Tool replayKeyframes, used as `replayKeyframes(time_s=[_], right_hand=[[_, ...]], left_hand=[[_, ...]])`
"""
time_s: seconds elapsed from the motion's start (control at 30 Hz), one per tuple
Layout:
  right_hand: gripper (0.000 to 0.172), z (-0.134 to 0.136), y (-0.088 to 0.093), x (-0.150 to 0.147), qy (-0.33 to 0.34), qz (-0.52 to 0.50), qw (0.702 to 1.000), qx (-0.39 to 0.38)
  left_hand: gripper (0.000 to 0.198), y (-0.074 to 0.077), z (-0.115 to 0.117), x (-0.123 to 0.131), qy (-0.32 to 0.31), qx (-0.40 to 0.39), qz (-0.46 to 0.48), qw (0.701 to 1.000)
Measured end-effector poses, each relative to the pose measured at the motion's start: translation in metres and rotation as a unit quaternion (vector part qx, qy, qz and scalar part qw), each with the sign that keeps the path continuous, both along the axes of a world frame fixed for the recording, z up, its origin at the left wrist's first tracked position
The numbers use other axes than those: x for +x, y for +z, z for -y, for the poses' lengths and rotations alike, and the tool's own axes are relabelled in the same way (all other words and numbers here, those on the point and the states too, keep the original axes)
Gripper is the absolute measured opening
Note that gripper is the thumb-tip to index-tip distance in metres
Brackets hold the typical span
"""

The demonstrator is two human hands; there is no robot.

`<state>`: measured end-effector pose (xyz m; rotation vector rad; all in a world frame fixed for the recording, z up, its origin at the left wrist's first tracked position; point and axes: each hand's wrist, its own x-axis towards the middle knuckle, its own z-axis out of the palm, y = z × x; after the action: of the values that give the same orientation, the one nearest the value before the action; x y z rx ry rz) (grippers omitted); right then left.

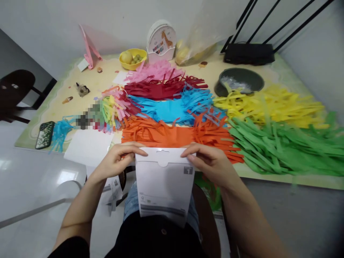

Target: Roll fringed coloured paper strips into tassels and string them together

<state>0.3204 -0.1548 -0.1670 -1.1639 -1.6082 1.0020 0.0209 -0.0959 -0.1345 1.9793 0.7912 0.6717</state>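
A flat white cardboard package (164, 182) with a hang slot and a tucked tab at its top is held upright at the table's front edge. My left hand (120, 157) pinches its top left corner. The top right corner is gripped by my right hand (205, 157), thumb and fingers closed on it. Just behind the package lies fringed orange tissue paper (174, 134). Beyond that are blue fringed paper (172, 109), dark red fringed paper (161, 89) and pink fringed paper (158, 70).
Green fringed paper (285, 147) and yellow fringed paper (274, 107) cover the table's right side, near a dark green bowl (258, 80). A black router (248, 53) stands behind. At left are a phone (45, 135), a multicoloured tassel bunch (115, 111) and a white sheet (87, 147).
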Motion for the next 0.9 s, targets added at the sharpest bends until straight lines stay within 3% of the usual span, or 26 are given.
replayKeyframes(time_s=[0.1,0.17,0.23,0.3,0.63,0.77,0.9], right_hand=[[0.018,0.000,0.004,-0.004,-0.002,0.047,0.999,0.020],[0.021,0.001,0.007,-0.007,0.005,0.054,0.997,0.050],[0.022,0.003,0.009,-0.009,0.014,0.050,0.996,0.073],[0.022,0.006,0.010,-0.009,0.018,0.045,0.995,0.085],[0.020,0.010,0.010,-0.008,-0.002,0.094,0.994,0.063],[0.020,0.009,0.010,-0.009,-0.002,0.110,0.992,0.062],[0.020,0.009,0.005,-0.007,-0.008,0.120,0.992,0.046]], left_hand=[[0.015,0.014,-0.005,0.009,0.008,-0.030,-0.025,0.999],[0.019,0.024,-0.009,0.021,0.014,-0.045,-0.049,0.998],[0.022,0.031,-0.014,0.034,-0.028,-0.063,-0.102,0.992],[0.012,0.035,-0.020,0.046,-0.080,-0.081,-0.154,0.982],[0.009,0.031,-0.042,0.068,-0.113,-0.213,-0.200,0.950],[0.010,0.033,-0.048,0.073,-0.134,-0.228,-0.232,0.936],[0.008,0.026,-0.054,0.075,-0.166,-0.254,-0.253,0.918]])
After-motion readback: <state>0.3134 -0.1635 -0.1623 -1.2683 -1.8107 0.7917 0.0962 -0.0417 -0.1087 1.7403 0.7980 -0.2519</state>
